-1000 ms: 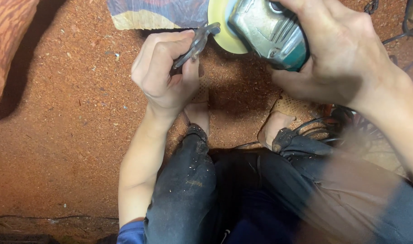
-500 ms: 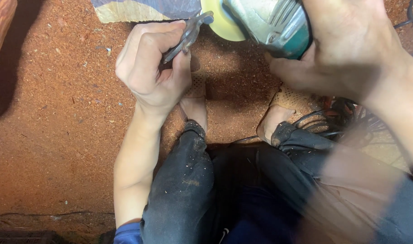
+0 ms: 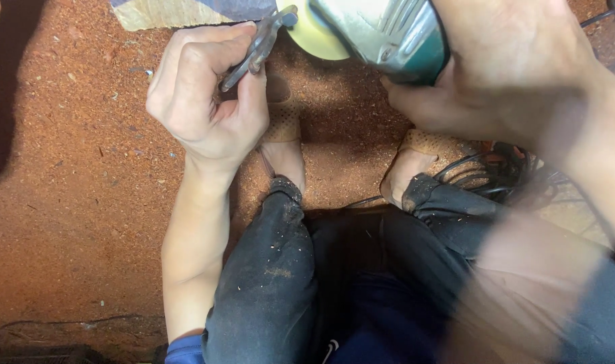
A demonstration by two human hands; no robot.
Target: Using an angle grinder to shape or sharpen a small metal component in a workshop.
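Observation:
My left hand (image 3: pixel 203 101) grips a flat dark metal wrench (image 3: pixel 257 48), whose far end rests against the yellow disc (image 3: pixel 307 34) of an angle grinder. The grinder (image 3: pixel 388 34) has a silver and teal body and is held by my right hand (image 3: pixel 503 74) at the top right. Both hands hover above my feet and the sawdust-covered floor. The front of the grinder's disc is partly hidden by the wrench tip.
My legs in dark trousers (image 3: pixel 287 283) and sandalled feet (image 3: pixel 284 135) fill the lower middle. A coil of black cable (image 3: pixel 503 168) lies by the right foot. Reddish sawdust (image 3: pixel 72 189) covers the ground. A pale wooden board (image 3: pixel 179 12) lies at the top edge.
The view has shifted so both hands and the grinder sit higher in frame. The wrench stays against the disc, and my left hand has turned slightly.

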